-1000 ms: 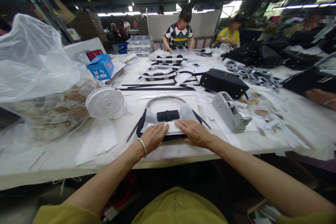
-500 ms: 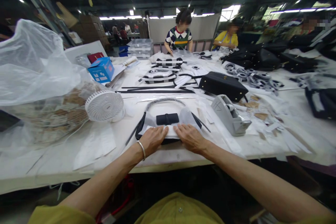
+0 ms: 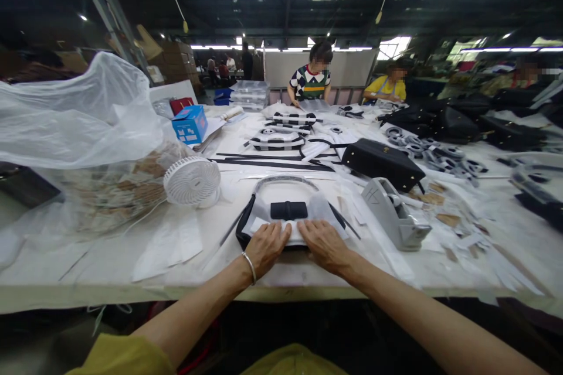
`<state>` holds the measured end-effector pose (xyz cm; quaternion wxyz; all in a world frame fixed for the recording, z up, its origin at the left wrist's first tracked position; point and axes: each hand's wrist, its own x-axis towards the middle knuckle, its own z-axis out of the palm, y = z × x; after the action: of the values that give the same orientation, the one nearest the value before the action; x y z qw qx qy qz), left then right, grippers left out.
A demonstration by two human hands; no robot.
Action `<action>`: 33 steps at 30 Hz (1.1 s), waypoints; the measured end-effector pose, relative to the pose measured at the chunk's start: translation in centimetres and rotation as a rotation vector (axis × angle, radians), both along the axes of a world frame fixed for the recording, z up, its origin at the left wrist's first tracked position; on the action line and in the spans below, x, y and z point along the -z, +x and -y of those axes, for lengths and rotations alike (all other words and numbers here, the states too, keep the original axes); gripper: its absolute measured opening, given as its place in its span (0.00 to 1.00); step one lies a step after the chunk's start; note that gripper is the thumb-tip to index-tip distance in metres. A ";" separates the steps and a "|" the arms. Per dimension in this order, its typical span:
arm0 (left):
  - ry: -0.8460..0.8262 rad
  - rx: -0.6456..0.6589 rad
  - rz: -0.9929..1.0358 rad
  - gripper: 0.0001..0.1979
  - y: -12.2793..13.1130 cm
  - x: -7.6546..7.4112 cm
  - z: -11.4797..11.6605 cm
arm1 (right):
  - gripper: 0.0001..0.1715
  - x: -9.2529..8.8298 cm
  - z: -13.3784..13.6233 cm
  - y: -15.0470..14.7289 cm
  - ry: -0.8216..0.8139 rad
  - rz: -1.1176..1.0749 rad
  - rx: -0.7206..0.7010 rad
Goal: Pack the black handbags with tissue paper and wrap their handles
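In front of me on the table lies a black handbag [image 3: 243,228], its front partly covered by a pale wrapping sheet. Its curved handle [image 3: 285,179] is wrapped in clear film and arches away from me. A black strap tab [image 3: 288,210] shows at the middle of the bag. Across the near part rests a white paper strip [image 3: 294,233]. My left hand [image 3: 266,248], with a bracelet at the wrist, lies flat on the strip's left side. Opposite it, my right hand [image 3: 324,244] presses on the right side, fingers stretched out. The thumbs point towards each other, a small gap apart.
A grey tape dispenser [image 3: 396,217] stands right of the bag, by paper scraps. To the left are a white fan [image 3: 192,180] and a large plastic bag [image 3: 118,199] of brownish pieces. Beyond lie black straps [image 3: 272,162] and another black handbag [image 3: 380,162]. Co-workers sit across the table.
The camera view has shifted, so the scene sits lower and farther right. Both hands stay on the paper strip over the bag, with little visible movement against it.
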<state>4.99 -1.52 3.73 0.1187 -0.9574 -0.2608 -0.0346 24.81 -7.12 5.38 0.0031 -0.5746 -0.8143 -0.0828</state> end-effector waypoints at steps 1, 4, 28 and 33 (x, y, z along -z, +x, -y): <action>0.011 -0.001 0.014 0.25 0.0 0.2 0.1 | 0.33 0.0 0.0 -0.3 0.008 -0.006 0.003; 0.021 -0.011 0.048 0.21 -0.1 0.5 0.2 | 0.27 -0.5 -0.3 -1.0 0.024 -0.051 -0.010; -0.169 -0.044 -0.024 0.19 1.9 -6.3 -3.4 | 0.27 -0.7 -1.5 -0.3 0.247 -0.011 0.038; -0.150 -0.021 -0.009 0.23 1.0 -4.9 -2.0 | 0.20 0.3 -1.7 -0.1 0.191 -0.003 0.003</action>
<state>5.99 0.50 8.64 0.0483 -0.9610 -0.2721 -0.0096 24.76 -5.45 5.12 0.0591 -0.5730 -0.8017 -0.1594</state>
